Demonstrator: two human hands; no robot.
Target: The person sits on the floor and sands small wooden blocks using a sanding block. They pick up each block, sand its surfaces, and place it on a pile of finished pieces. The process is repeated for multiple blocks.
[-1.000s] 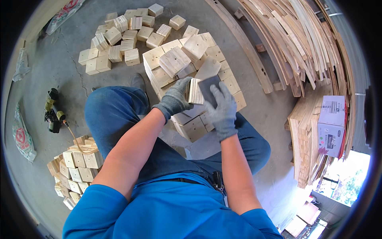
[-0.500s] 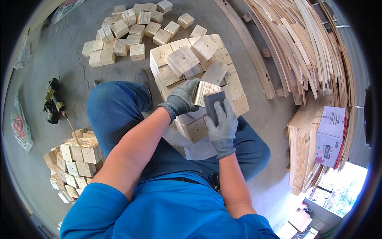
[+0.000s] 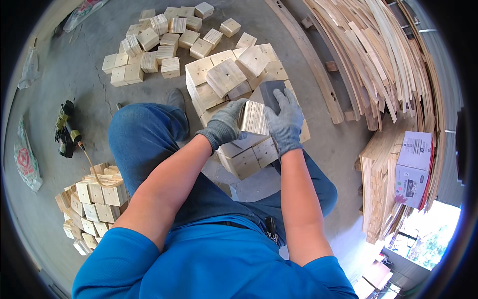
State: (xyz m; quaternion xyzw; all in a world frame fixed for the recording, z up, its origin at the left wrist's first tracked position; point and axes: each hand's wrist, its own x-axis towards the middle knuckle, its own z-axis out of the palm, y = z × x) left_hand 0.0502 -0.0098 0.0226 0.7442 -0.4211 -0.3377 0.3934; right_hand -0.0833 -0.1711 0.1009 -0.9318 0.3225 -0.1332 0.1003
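Note:
My left hand point(image 3: 225, 124), in a grey knit glove, grips a small laminated wooden block point(image 3: 254, 118) from its left side and holds it above my lap. My right hand point(image 3: 285, 121), also gloved, presses a dark grey sanding block point(image 3: 270, 93) against the top right of that wooden block. Just beyond my hands rises a pile of pale wooden cubes point(image 3: 226, 77), some with a small hole in one face. More cubes point(image 3: 247, 157) lie right under my hands, between my knees.
Loose cubes point(image 3: 159, 42) are scattered on the concrete floor at the top left. Another heap of cubes point(image 3: 92, 204) sits by my left side. A power tool point(image 3: 64, 132) with a hose lies at the left. Curved wooden slats point(image 3: 378, 60) are stacked at the right, near a cardboard box point(image 3: 413, 169).
The sanding block in my right hand has slid up along the wooden block's edge. My left hand keeps its hold on the block, which has turned slightly.

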